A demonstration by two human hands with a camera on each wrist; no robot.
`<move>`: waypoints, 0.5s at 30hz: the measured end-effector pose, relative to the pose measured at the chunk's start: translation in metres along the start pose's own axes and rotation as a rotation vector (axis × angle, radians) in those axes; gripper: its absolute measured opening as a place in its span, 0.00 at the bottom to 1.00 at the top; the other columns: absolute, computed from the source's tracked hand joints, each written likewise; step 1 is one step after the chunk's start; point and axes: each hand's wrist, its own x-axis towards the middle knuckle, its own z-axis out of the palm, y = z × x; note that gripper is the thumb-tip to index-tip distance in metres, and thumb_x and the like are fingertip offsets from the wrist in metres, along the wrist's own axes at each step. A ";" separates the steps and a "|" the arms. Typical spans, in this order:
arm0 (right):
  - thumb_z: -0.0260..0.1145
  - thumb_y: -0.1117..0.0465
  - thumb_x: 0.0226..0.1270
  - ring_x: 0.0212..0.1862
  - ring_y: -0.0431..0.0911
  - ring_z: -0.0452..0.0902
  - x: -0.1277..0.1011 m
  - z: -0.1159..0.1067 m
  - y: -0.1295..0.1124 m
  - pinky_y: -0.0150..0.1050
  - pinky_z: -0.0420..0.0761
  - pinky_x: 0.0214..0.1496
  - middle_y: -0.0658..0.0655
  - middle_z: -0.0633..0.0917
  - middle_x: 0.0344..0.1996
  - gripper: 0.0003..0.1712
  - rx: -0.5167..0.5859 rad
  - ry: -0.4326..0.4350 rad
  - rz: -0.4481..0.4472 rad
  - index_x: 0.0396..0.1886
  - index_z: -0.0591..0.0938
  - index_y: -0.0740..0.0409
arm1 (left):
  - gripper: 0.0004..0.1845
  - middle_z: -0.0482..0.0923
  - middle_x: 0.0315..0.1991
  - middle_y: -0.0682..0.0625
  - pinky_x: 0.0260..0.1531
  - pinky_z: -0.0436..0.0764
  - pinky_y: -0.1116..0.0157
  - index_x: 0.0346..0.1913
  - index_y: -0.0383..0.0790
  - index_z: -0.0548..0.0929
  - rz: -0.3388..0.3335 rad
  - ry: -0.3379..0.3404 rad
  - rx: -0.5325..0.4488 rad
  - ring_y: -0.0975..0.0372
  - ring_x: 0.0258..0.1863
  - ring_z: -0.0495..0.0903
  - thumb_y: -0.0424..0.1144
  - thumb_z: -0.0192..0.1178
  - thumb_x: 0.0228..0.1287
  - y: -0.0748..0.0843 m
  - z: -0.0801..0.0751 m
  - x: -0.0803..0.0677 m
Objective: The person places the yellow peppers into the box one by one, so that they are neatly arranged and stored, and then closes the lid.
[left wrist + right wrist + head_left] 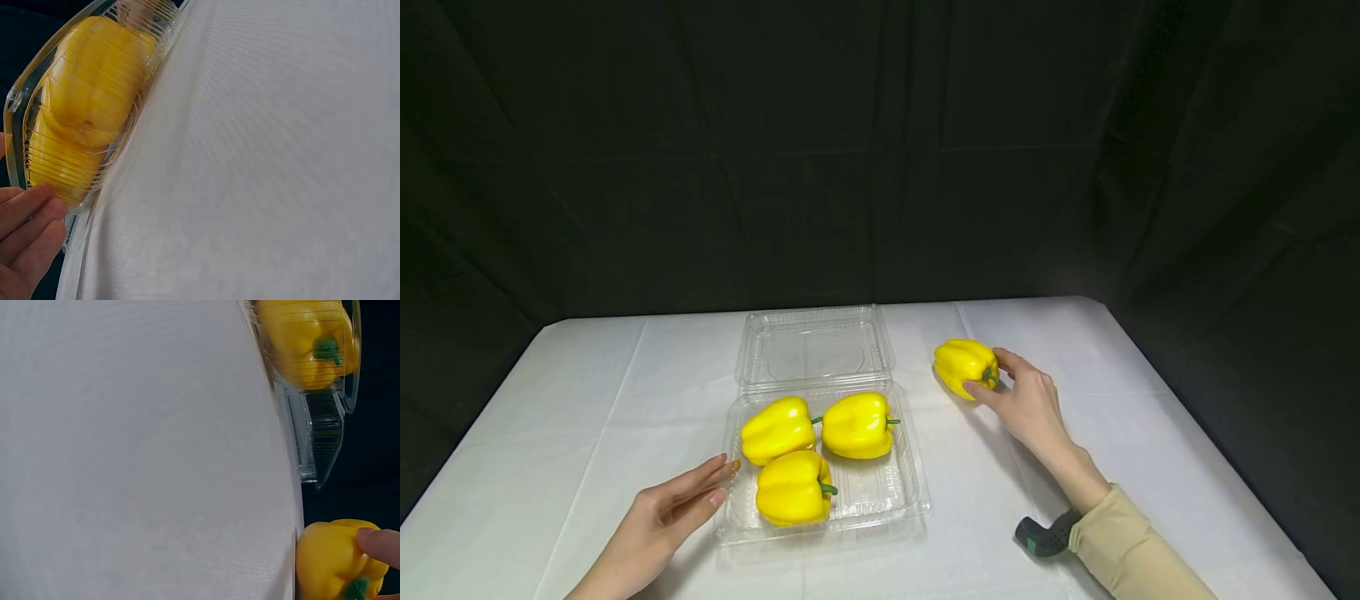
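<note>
In the head view a clear plastic clamshell container [880, 500] lies with its lid [816, 354] folded back behind it. Inside are three yellow bell peppers, one at back left [777, 431], one at back right [857, 426] and one in front [793, 489]. My left hand [662, 517] is at the container's left edge, fingers extended; in the left wrist view the fingertips [44, 212] are right at its ribbed wall. Right of the lid, my right hand [1026, 404] grips a fourth bell pepper [964, 365] by its stem end, thumb on the near side.
A white cloth [587, 417] covers the table. Black curtains [880, 158] hang behind it and along both sides. Beneath the right wrist shows a dark, curved wrist device [1045, 535], beside the beige sleeve [1138, 542].
</note>
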 end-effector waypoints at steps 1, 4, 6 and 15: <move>0.76 0.54 0.59 0.62 0.66 0.74 0.000 0.001 0.001 0.63 0.74 0.64 0.72 0.79 0.61 0.40 0.001 0.004 0.000 0.66 0.73 0.69 | 0.29 0.80 0.62 0.51 0.51 0.77 0.78 0.70 0.40 0.73 0.000 0.000 0.000 0.74 0.58 0.77 0.48 0.62 0.71 0.000 0.000 0.000; 0.76 0.54 0.59 0.62 0.66 0.75 0.000 0.003 0.002 0.62 0.74 0.64 0.71 0.79 0.60 0.39 0.003 0.012 -0.001 0.66 0.74 0.69 | 0.29 0.80 0.62 0.51 0.51 0.77 0.78 0.70 0.40 0.73 0.000 -0.003 0.001 0.74 0.58 0.77 0.48 0.62 0.71 0.000 0.000 0.000; 0.76 0.54 0.59 0.62 0.65 0.75 0.000 0.004 0.002 0.62 0.74 0.64 0.71 0.80 0.60 0.39 0.003 0.016 -0.003 0.66 0.74 0.69 | 0.29 0.80 0.62 0.51 0.52 0.77 0.78 0.70 0.40 0.73 0.002 -0.004 0.001 0.74 0.58 0.77 0.48 0.62 0.71 -0.001 0.000 0.000; 0.77 0.55 0.58 0.58 0.65 0.77 -0.001 0.003 0.001 0.61 0.76 0.61 0.71 0.82 0.57 0.38 -0.001 0.029 -0.013 0.64 0.75 0.69 | 0.28 0.80 0.62 0.47 0.51 0.78 0.78 0.69 0.38 0.73 0.045 0.002 0.008 0.73 0.58 0.77 0.46 0.61 0.72 -0.003 0.000 0.000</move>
